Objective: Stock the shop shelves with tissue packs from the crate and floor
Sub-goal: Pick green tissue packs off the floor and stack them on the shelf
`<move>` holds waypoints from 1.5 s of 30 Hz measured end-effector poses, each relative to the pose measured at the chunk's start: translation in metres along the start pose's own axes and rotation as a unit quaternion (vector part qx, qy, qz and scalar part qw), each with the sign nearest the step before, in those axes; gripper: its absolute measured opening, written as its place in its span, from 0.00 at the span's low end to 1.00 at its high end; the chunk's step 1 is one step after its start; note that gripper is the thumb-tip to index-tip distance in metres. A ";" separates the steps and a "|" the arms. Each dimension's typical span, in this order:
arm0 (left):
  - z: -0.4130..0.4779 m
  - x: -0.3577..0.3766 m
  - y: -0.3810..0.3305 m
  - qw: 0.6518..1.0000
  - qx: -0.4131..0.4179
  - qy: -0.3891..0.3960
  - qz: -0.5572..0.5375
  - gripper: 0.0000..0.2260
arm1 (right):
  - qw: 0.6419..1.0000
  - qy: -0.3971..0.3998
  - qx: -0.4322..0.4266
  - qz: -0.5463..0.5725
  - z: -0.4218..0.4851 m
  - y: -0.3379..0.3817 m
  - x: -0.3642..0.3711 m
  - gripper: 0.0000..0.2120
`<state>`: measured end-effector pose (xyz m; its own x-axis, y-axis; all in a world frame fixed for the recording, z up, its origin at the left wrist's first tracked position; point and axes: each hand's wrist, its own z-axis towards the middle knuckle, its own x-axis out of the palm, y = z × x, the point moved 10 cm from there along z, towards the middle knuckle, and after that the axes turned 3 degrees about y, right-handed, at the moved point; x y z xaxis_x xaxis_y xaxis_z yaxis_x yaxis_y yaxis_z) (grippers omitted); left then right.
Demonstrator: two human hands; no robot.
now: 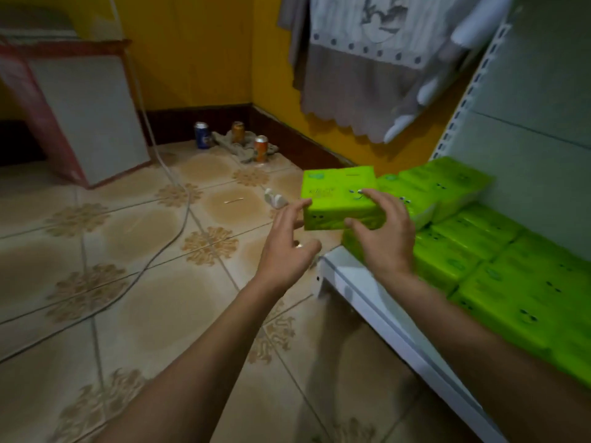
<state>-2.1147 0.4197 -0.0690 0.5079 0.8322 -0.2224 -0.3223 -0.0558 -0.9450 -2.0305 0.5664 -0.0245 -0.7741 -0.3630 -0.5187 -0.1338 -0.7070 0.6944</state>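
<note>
Green tissue pack (335, 203), right fingers (382, 199) curled

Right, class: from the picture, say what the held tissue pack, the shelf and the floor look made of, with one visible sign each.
The tissue pack: thin glossy plastic film, likely; sheen and soft corners.
The shelf: probably painted metal; smooth white, thin folded lip.
The floor: glazed ceramic tile, it seems; grout lines, repeated printed pattern.
</note>
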 end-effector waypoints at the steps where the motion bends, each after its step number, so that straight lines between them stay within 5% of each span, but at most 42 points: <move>1: 0.004 0.018 -0.008 1.000 0.015 0.019 -0.004 0.27 | 1.000 -0.025 0.004 -0.007 0.004 -0.008 -0.021 0.24; 7: 0.001 0.132 -0.011 0.988 0.054 0.134 0.048 0.32 | 0.990 -0.122 0.067 -0.037 0.010 -0.071 -0.122 0.19; 15: 0.010 0.192 0.015 0.973 0.051 0.178 0.136 0.29 | 0.959 -0.242 0.144 -0.036 0.026 -0.153 -0.205 0.19; 19: 0.007 0.195 0.012 0.968 0.084 0.163 0.171 0.26 | 0.948 -0.224 0.212 -0.076 0.027 -0.205 -0.215 0.18; 31: 0.008 0.193 0.015 0.948 0.071 0.197 0.240 0.27 | 0.952 -0.156 0.235 -0.116 0.062 -0.236 -0.197 0.16; 41: 0.002 0.178 0.022 0.934 0.073 0.235 0.258 0.30 | 0.955 -0.116 0.262 -0.082 0.060 -0.241 -0.182 0.29; 45: -0.001 0.164 0.030 0.933 0.047 0.230 0.274 0.28 | 0.943 -0.121 0.260 -0.170 0.058 -0.225 -0.192 0.30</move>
<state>-2.0404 0.5534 -0.1344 0.5290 0.3664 -0.7655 -0.6915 -0.3367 -0.6391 -1.8873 0.8301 -0.0517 -0.7412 0.0248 -0.6709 -0.6371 -0.3411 0.6912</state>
